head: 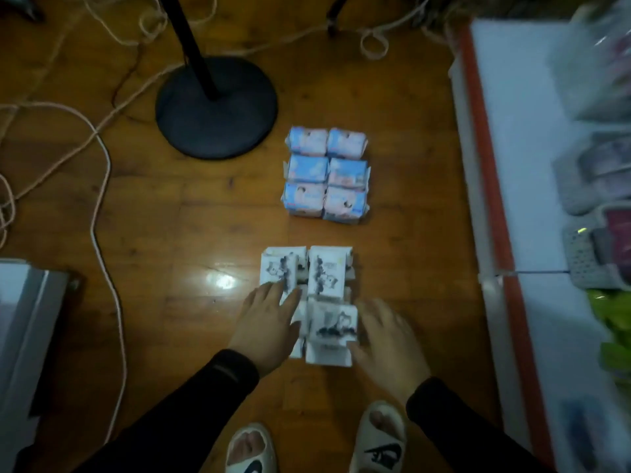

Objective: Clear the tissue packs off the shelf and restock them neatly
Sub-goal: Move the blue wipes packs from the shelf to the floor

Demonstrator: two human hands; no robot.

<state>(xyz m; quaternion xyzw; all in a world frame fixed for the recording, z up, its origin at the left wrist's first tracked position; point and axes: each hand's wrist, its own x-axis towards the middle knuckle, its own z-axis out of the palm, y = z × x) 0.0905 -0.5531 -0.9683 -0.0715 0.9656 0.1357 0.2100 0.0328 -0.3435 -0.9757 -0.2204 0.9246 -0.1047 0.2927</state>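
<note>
Shelf goods (601, 172) blurred; left hand (269, 322) hides packs (297, 315).

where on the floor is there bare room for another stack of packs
Bare floor lies between the blue packs and the shelf, and left of the white packs up to the cable. Crowded around the stand base.

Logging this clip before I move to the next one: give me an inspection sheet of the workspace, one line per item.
Surface: glossy wooden floor, with a light glare beside the white packs.
Job's things: blue and pink tissue packs laid in a tidy two-by-three block; white tissue packs in a looser cluster nearer the person.
Clutter: nothing seen.
Grips: left hand fingers straight on the white cluster's left side; right hand spread at its right side, blurred.
Cables: pale cords loop across the floor at left and top.
Surroundings: black stand base; white shelf with red edge at right; sandalled feet below.
</note>
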